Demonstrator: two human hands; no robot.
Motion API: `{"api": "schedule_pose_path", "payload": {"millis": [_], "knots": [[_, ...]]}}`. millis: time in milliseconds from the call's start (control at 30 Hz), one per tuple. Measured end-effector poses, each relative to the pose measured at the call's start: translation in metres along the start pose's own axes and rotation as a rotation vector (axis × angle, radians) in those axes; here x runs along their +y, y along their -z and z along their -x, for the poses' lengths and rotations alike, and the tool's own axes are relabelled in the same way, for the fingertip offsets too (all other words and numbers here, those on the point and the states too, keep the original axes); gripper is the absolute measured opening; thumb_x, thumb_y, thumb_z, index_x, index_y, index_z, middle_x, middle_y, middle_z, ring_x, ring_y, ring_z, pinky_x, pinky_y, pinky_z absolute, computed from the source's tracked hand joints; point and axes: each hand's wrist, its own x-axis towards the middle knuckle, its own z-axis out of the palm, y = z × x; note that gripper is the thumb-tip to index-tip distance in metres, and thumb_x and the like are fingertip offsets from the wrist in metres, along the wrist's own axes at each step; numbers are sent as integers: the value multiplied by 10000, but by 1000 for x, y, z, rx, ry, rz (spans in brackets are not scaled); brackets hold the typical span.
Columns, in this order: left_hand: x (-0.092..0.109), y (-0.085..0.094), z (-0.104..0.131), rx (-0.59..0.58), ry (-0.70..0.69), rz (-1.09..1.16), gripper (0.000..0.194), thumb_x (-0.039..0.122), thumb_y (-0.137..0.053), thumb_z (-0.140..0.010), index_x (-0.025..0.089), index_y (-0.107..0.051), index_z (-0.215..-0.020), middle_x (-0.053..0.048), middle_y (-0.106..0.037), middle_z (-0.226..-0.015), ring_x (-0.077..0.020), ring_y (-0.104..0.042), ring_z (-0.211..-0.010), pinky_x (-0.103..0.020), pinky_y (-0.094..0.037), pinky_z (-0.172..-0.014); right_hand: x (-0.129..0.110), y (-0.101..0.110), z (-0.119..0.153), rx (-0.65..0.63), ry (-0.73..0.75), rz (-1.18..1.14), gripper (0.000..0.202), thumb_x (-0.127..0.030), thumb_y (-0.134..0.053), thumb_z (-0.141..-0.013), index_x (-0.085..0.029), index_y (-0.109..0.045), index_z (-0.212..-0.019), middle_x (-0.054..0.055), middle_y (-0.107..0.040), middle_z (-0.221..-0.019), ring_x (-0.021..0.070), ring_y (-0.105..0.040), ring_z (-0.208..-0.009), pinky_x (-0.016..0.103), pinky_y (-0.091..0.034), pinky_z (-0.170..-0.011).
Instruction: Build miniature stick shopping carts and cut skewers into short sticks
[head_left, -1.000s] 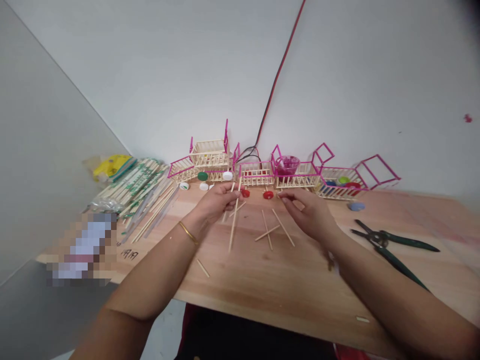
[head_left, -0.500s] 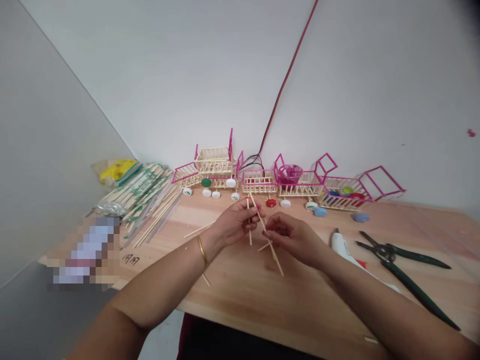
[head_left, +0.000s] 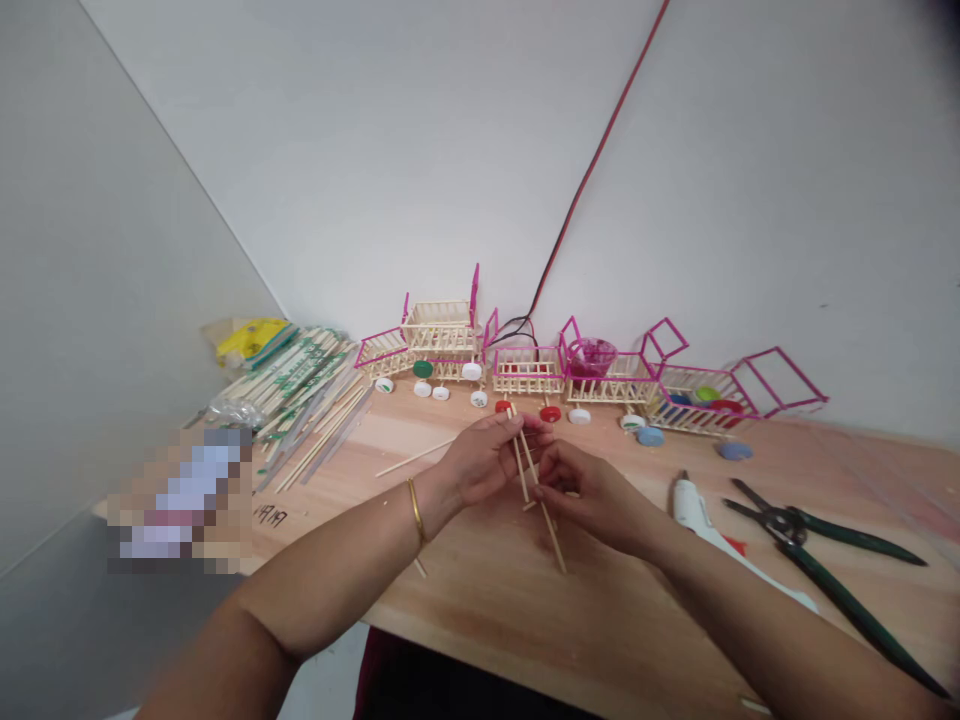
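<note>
My left hand (head_left: 491, 460) pinches two pale wooden chopsticks near their upper ends, side by side with the tops almost level. One is a short chopstick piece (head_left: 520, 470); the other, a long chopstick (head_left: 553, 540), slants down toward me. My right hand (head_left: 592, 492) is closed on the long one around its middle, with thumb and fingertips. A small offcut (head_left: 531, 505) shows by the short piece's lower end. Left of my hands a loose chopstick (head_left: 412, 457) lies on the table, and another stick end (head_left: 420, 568) peeks out below my left wrist.
Along the wall stand several small stick-built carts (head_left: 529, 372) with pink rails and bottle-cap wheels. Wrapped chopsticks (head_left: 300, 365) and a yellow bag (head_left: 255, 340) lie left. A white glue gun (head_left: 697, 510) and green-handled shears (head_left: 787, 530) lie right on the wooden table (head_left: 480, 600).
The short piece has turned to lie nearly alongside the long chopstick, their tops now together in my left fingers. Both hands sit slightly lower and to the right; the view has shifted a little.
</note>
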Motion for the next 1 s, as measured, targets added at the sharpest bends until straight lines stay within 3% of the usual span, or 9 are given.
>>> {"api": "schedule_pose_path", "payload": {"millis": [300, 467, 567, 667, 767, 867, 1000], "knots": [[3, -13, 6, -19, -63, 88, 169, 218, -548, -889, 122, -627, -775, -92, -688, -997, -153, -661, -950, -335, -447, -990, 2, -2, 1, -80, -37, 6, 169, -371, -588, -838, -204, -607, -822, 23, -685, -749, 153, -610, -636, 270, -456, -569], [-1, -13, 7, -47, -106, -18, 164, 296, -579, -869, 144, -613, -816, -86, -664, -1056, -162, -638, -983, -348, -452, -964, -1, 1, -1, -27, -24, 48, 251, -413, -559, -850, -198, -652, -761, 18, -684, -730, 160, -612, -660, 279, -459, -610], [3, -7, 6, -53, -208, -418, 270, 407, -549, -871, 165, -633, -958, -74, -663, -987, -155, -622, -866, -334, -482, -836, -5, 19, -1, 99, 24, 175, 252, -415, -554, -851, -205, -664, -764, 8, -664, -701, 148, -581, -631, 266, -430, -586], [8, -1, 6, 18, -341, -1164, 257, 403, -633, -798, 149, -663, -826, -47, -650, -788, -156, -580, -739, -298, -453, -722, -11, 38, -1, 290, 22, 299, 303, -455, -538, -861, -202, -643, -729, 17, -645, -682, 147, -563, -618, 263, -405, -572], [3, 0, 9, -104, -255, -1784, 242, 375, -616, -792, 149, -675, -729, -67, -662, -745, -195, -590, -727, -312, -439, -685, -16, 47, -1, 331, 10, 299, 348, -506, -538, -851, -195, -633, -729, 22, -641, -680, 146, -561, -614, 259, -404, -573], [-6, -3, 13, -239, -170, -2084, 232, 321, -547, -823, 148, -696, -781, -96, -694, -798, -227, -623, -771, -327, -454, -699, -19, 45, 0, 281, 2, 285, 342, -491, -533, -851, -192, -628, -715, 21, -637, -679, 146, -566, -626, 254, -410, -579], [-1, -4, 14, -189, -151, -2177, 237, 287, -496, -837, 173, -701, -806, -85, -702, -817, -223, -636, -766, -316, -461, -673, -17, 43, 0, 198, -48, 277, 282, -439, -539, -849, -200, -631, -731, 8, -638, -686, 135, -557, -622, 249, -391, -565]]}}
